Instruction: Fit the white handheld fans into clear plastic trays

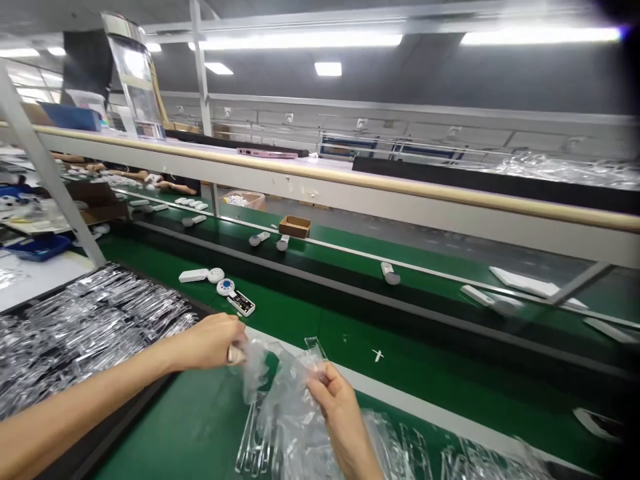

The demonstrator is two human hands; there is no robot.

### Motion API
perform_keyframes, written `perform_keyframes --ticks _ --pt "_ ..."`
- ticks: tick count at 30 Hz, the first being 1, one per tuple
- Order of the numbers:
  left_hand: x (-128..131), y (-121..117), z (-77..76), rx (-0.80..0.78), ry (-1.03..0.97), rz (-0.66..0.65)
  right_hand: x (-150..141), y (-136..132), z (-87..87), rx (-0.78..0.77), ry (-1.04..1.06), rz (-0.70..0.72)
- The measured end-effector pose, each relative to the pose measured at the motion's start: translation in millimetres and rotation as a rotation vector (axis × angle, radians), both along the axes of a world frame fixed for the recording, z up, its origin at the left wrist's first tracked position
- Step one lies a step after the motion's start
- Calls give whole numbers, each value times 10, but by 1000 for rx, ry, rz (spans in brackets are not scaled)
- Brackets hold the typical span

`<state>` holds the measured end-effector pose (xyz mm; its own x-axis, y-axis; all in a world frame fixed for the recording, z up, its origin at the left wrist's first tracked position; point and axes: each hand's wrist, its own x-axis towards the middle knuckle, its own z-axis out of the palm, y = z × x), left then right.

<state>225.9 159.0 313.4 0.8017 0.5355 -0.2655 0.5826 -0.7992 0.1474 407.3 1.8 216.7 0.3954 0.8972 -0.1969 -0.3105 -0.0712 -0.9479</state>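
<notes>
My left hand point(217, 340) is closed, with a pale tip at its thumb side that could be a finger cover. It is at one end of crumpled clear plastic film point(255, 370), and the exact grip is hidden. Pinched between thumb and fingers of my right hand point(337, 400) is a clear plastic bag point(297, 417). Under the bag lie several clear plastic strips point(255, 443) on the green work surface point(185, 417). Beyond my left hand rest an opened white device with a blue round part point(226, 287) and a white device point(200, 275).
A black tray point(113, 427) heaped with clear plastic pieces point(100, 320) lies left. White devices point(390, 273) sit along the dark conveyor belt point(340, 287), near a small cardboard box point(295, 227). A shelf edge point(300, 183) crosses above. Other people's arms point(173, 183) are far left.
</notes>
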Motion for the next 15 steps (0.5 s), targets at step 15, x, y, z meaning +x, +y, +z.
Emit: perform_keyframes --ticks 15 --pt "-306 147 -261 -186 107 308 246 -247 -524 -89 1 117"
